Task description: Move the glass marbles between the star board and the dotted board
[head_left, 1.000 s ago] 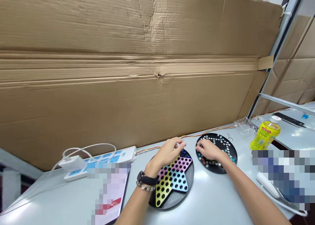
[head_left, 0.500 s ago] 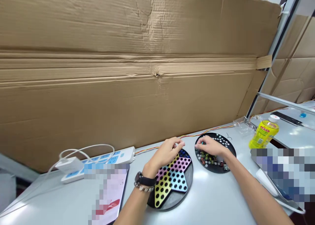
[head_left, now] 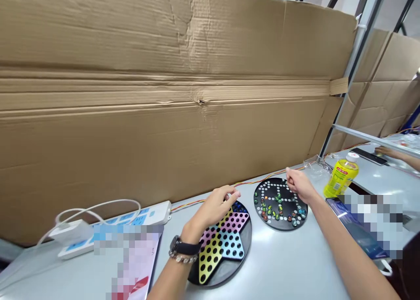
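Observation:
My left hand [head_left: 213, 209] hovers over the top of a star-shaped Chinese checkers board [head_left: 210, 257], its fingers curled just above the dark blue marbles [head_left: 239, 207] in the upper arm. The star has yellow, pink and blue holed arms on a round black base. My right hand [head_left: 299, 185] sits at the far right rim of a round black pegboard [head_left: 263, 217], its fingers loosely bent. Several coloured marbles [head_left: 278, 209] lie in that board's holes. Whether either hand holds a marble is hidden by the fingers.
A yellow drink bottle [head_left: 341, 177] stands to the right, by a crumpled plastic bag [head_left: 316, 168]. A striped ribbon cable [head_left: 262, 180] runs along a cardboard wall [head_left: 164, 72]. A power strip [head_left: 114, 225] lies left. Another person's hand [head_left: 385, 151] rests on the far right table.
My right hand has lifted off the marbles and moved to the round board's far right rim, uncovering them. My left hand has barely moved. Another person's hand has appeared at far right.

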Demonstrator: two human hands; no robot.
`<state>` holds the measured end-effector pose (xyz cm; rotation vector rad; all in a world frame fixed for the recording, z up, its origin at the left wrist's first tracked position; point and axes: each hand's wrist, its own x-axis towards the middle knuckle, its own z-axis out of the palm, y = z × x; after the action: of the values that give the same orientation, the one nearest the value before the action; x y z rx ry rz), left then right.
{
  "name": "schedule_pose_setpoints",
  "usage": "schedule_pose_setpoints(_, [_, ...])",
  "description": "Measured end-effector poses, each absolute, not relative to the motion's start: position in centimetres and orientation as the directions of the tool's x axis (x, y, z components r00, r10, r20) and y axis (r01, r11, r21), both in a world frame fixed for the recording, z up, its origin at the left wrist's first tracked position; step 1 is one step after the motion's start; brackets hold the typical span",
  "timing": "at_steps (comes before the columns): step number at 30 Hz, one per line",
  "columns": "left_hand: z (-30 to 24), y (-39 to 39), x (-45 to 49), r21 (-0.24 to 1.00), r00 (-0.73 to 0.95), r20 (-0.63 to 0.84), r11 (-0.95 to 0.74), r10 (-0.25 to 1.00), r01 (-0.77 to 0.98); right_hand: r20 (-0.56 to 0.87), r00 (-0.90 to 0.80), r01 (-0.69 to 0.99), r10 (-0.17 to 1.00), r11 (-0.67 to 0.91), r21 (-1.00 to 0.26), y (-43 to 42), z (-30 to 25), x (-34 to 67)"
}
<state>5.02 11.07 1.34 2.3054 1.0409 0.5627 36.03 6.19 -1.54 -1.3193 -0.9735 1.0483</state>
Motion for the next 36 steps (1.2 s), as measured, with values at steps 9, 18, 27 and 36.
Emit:
schedule_pose_setpoints(9, [1.6,10.7,5.6,0.637,0.629,0.138,-0.555,0.765,0.535,-0.13,0.159,0.911,0.979,-0.196,-0.363,0.4,-2.1,39.5])
schedule_pose_setpoints(18, [1.5,10.7,5.6,0.649,0.641,0.153,-0.566,0.752,0.509,-0.275,0.107,0.988,0.956,-0.135,-0.082,-1.4,-1.9,38.3])
schedule_pose_setpoints(27, [1.7,10.6,5.4,0.646,0.647,0.155,-0.572,0.747,0.506,-0.314,0.1,0.988,0.944,-0.131,-0.081,-1.2,-2.4,38.1])
schedule_pose_setpoints(36, [1.7,10.6,5.4,0.634,0.656,0.158,-0.585,0.738,0.506,-0.303,0.09,0.987,0.949,-0.125,-0.098,-0.8,-2.5,37.6])
